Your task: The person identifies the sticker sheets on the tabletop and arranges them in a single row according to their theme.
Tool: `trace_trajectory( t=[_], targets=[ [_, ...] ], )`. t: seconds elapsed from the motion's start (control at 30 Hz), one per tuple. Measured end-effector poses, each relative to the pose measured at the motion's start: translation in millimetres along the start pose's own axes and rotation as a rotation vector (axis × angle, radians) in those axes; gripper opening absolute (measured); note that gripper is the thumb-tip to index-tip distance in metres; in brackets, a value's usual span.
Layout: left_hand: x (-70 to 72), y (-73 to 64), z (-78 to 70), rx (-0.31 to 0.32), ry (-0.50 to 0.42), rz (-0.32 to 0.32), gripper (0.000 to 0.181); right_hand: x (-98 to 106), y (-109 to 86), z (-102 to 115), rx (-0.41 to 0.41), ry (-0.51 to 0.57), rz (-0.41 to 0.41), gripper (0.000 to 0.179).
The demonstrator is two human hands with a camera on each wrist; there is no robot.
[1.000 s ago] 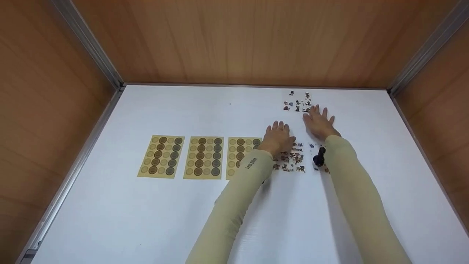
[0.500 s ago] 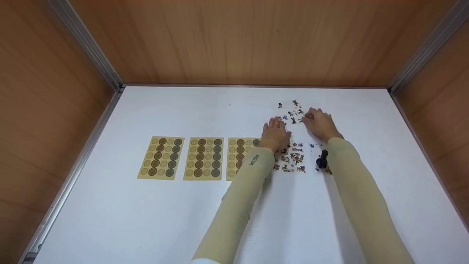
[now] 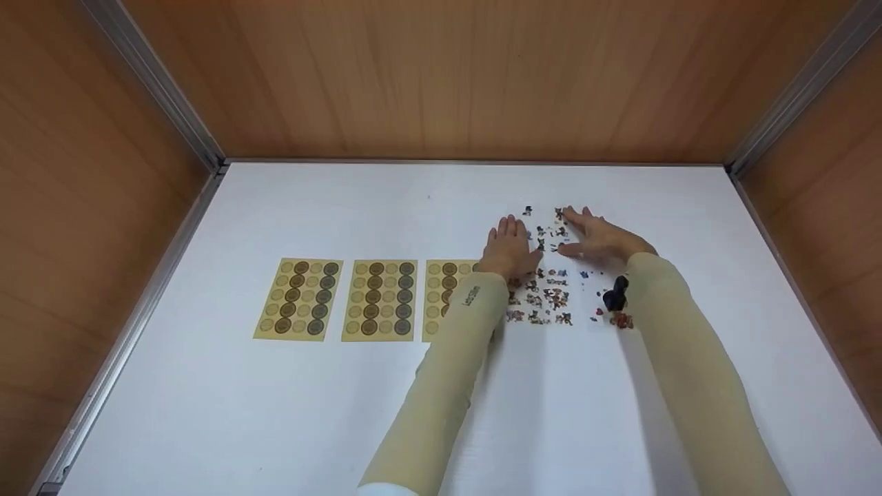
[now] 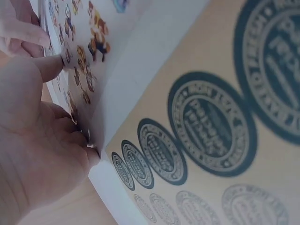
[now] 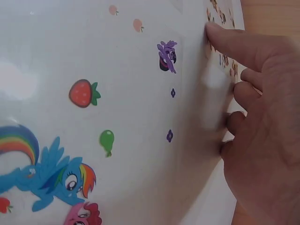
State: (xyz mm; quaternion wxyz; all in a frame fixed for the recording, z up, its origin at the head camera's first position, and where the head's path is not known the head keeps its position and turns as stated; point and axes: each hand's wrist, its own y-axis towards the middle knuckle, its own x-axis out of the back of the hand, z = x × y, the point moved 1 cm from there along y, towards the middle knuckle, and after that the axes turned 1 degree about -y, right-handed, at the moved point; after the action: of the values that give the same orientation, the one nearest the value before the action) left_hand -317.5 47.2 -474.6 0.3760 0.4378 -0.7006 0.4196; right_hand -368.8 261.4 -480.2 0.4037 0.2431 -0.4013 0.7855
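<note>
A clear sheet of small cartoon stickers (image 3: pixel 541 231) lies at the far right-centre of the table, between my two hands. Along its left edge my left hand (image 3: pixel 510 251) rests palm down, fingers straight. My right hand (image 3: pixel 605 238) touches its right edge, with thumb and index finger spread apart and the other fingers bent slightly. Just nearer lies a second cartoon sticker sheet (image 3: pixel 555 299), partly hidden by my left wrist. Under my right wrist is a clear sheet of pony and fruit stickers (image 5: pixel 124 101), half covered by my forearm.
Three tan sheets of round seal stickers stand in a row leftward: the left sheet (image 3: pixel 298 300), the middle sheet (image 3: pixel 379 300) and the right sheet (image 3: pixel 441 275), which my left sleeve (image 3: pixel 458 351) overlaps. A wood panel (image 3: pixel 441 83) closes the back of the white table (image 3: pixel 207 406).
The far sticker sheet has slid toward me and slightly left, now lying close to the second sheet. My right hand bent its fingers at the sheet's edge, then spread them. My left hand shifted slightly left.
</note>
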Motion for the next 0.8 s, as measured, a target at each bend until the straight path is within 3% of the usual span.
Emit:
trace_trajectory(
  t=[0.47,0.8],
  targets=[
    [-5.3,-0.5,0.4,0.024,0.009,0.02,0.079,-5.4,-7.4,-2.1,-0.019,-0.029,0.054,0.1],
    [-7.8,0.5,-4.2,0.017,0.01,-0.002,0.078,-4.2,-8.3,-4.7,0.025,-0.003,-0.004,0.1]
  ],
)
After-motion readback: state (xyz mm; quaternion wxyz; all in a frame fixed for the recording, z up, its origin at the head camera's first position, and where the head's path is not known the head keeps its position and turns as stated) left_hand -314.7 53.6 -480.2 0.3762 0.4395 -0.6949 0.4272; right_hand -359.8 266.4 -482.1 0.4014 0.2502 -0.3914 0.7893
